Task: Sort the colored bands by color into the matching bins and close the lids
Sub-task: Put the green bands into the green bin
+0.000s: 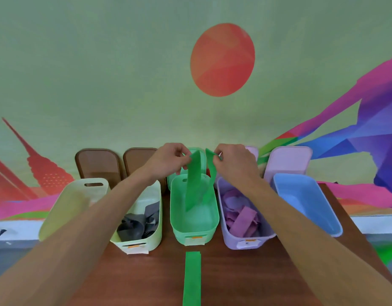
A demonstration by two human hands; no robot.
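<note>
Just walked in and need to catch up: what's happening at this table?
A person is sorting bands. The left hand and right hand pinch a green band over the green bin. A second green band lies on the table. Grey bands lie in the pale bin, purple bands in the purple bin.

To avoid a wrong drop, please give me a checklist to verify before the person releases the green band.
1. Grip: left hand and right hand pinch the top of the held green band: ok.
2. Position: it hangs over the green bin: ok.
3. Bin uncovered: ok.
4. Colours match: ok.
5. Nothing left to sort: not ok, second green band lies on the table.
</note>
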